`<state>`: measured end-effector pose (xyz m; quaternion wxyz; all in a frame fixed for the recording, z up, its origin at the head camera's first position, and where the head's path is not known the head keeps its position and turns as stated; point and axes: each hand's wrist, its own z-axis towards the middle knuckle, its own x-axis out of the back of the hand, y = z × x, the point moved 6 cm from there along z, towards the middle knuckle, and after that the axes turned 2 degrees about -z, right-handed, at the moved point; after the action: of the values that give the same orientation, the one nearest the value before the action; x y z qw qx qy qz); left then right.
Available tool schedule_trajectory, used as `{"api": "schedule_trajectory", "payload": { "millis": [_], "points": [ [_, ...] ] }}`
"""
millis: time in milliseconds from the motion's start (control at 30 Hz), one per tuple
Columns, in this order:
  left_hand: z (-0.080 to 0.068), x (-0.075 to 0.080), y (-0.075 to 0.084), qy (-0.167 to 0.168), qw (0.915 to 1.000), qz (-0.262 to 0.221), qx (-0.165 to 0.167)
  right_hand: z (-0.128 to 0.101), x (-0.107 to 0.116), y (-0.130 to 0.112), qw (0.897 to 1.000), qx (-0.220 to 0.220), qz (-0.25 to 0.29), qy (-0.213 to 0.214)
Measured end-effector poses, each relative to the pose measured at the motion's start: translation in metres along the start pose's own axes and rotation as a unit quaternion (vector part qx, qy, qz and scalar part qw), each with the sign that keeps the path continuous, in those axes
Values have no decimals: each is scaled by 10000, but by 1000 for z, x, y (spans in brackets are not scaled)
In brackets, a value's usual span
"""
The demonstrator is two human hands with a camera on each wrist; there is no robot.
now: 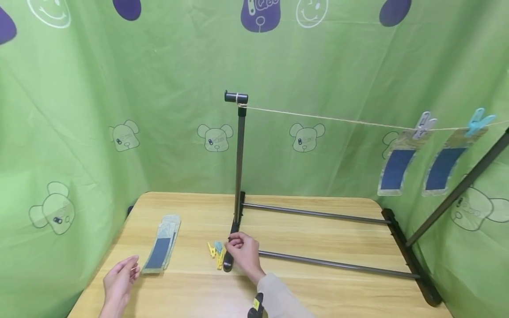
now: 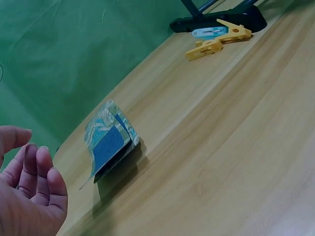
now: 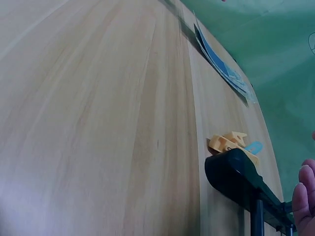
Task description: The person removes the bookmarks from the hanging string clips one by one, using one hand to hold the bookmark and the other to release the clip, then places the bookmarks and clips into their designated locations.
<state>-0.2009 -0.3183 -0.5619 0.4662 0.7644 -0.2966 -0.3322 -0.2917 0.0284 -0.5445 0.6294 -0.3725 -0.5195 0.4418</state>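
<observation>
Head view from where I stand: a person's left hand (image 1: 121, 280) waits over the tabletop (image 1: 195, 293), fingers loosely curled, its grip released. Just beside its fingertips lies a small pile of patterned strips (image 1: 158, 254) with dark blue panels; the left wrist view shows them bowed, the end nearer that hand lifted off the wood.

Over to the right, the right hand (image 1: 244, 252) hovers by the foot of a black stand (image 1: 240, 163). Its thumb and fingertips come close together, but I cannot tell whether that grip pinches anything. Next to it sit two yellow clothespins (image 1: 220, 260) and a blue clothespin (image 1: 218, 246), bunched just beside the stand's foot. A pale sleeve (image 1: 284, 297) covers that arm.

String (image 1: 310, 116) runs from the top of the stand's near-left post off to the right, sagging slightly. Two more strips like those in the pile hang from it side by side: one by a pale lilac clothespin (image 1: 423, 126), the other by a bright blue clothespin (image 1: 477, 123). Behind everything hangs a green curtain (image 1: 179, 84) printed with bear faces.
</observation>
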Motion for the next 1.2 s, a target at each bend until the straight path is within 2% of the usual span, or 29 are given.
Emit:
{"api": "schedule_trajectory", "payload": {
  "millis": [167, 200, 300, 400, 467, 500, 633, 900, 1200],
  "points": [
    [-5, -6, 4, -166, 9997, 181, 90, -1, 6, -4, 9998, 156, -18, -76],
    [1, -5, 0, -239, 9995, 180, 69, -1, 8, -5, 9998, 191, 15, -98],
    [13, -6, -5, -609, 9976, 300, -134, -2, 14, -12, 9995, 273, 34, -151],
    [14, -11, -4, -898, 9947, 296, -405, -1, 20, -18, 9991, 385, 39, -190],
    [4, -20, 5, -1056, 9926, 340, -500, -1, 24, -22, 9988, 444, -3, -212],
    [-4, -25, 11, -990, 9932, 379, -479, -1, 26, -23, 9987, 463, -1, -230],
    [-17, -38, 22, -1080, 9930, 360, -301, -1, 31, -29, 9983, 475, 42, -331],
    [-27, -54, 29, -1309, 9894, 562, -273, -3, 42, -36, 9980, 429, -43, -473],
    [-34, -66, 37, -1481, 9804, 1110, -680, -7, 59, -48, 9963, 654, -253, -494]
  ]
}}
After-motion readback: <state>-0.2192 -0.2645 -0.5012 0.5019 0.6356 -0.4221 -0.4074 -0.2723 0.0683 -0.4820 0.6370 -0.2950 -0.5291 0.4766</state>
